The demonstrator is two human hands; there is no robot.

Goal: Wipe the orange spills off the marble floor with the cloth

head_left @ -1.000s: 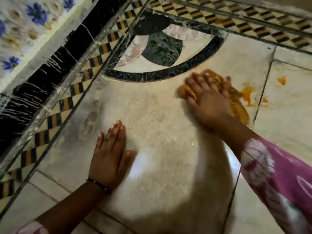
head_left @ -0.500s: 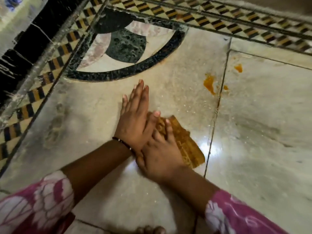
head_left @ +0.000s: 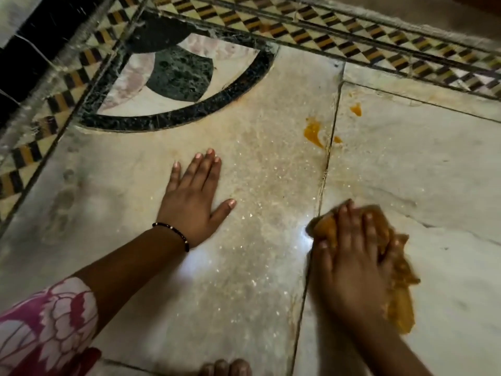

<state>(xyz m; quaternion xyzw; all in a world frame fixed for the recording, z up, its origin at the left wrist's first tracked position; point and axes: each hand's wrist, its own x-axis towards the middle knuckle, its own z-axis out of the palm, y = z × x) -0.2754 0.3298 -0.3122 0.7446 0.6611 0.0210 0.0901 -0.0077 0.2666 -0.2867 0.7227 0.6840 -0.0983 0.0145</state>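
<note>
The cloth [head_left: 398,280], stained orange and bunched, lies on the marble floor [head_left: 420,172] at lower right, just right of the joint between two slabs, with its long axis running from a near-right tail under the wrist up and leftward to a crumpled front edge that points roughly toward the spills. The right hand [head_left: 355,264] lies over it, fingers spread and curled down over the folds, pressing it to the stone; most of the cloth is hidden beneath the palm. The orange spills sit well ahead of it: the largest smear [head_left: 313,131] just left of the joint, a small dab [head_left: 337,139] just right of it, and another blot [head_left: 356,109] farther up on the right slab. None has been reached yet, so the main work appears to remain. The left hand [head_left: 191,202] rests flat on the left slab, fingers straight, thumb apart, holding nothing and bracing the body; a beaded bracelet [head_left: 173,234] circles its wrist. The risk, as I judge it, is that the already saturated cloth smears colour rather than lifting it, or pushes residue into the joint, where it would lodge. The wet sheen near the cloth suggests the bracing palm could also slip. A patterned inlay border [head_left: 352,39] frames the far edge.
</note>
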